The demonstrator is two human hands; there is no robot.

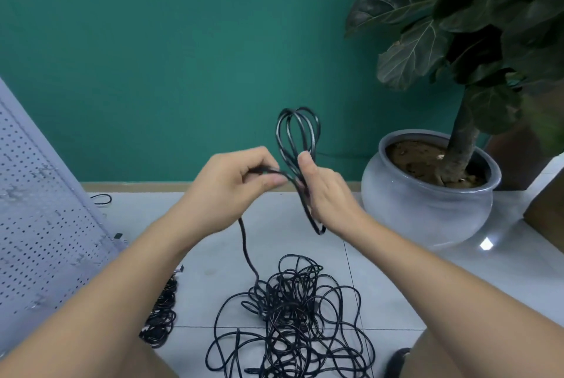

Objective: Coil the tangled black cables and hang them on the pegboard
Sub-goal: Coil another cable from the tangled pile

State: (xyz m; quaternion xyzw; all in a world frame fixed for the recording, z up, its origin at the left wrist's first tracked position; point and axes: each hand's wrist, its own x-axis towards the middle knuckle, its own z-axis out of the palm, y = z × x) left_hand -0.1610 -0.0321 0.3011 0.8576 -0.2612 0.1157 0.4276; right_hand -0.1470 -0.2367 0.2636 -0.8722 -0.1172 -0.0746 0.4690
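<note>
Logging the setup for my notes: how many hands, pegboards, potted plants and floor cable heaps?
Hands: 2 (left hand, right hand)
Pegboard: 1
Potted plant: 1
Cable heaps on floor: 2 (tangled pile, bundle beside pegboard)
Total: 6

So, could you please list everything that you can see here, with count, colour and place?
coil: one, black, held up in the middle
strand: one, black, runs from the pile up to the coil
tangled cables: one pile, black, floor, bottom centre
cable bundle: one, black, floor beside the pegboard
pegboard: one, pale grey, leaning at the left
pot: one, grey, floor at the right
plant: one, dark green, in the pot
wall: teal, behind
floor: pale tiles
left hand: pinches the strand
right hand: holds the coil
</note>
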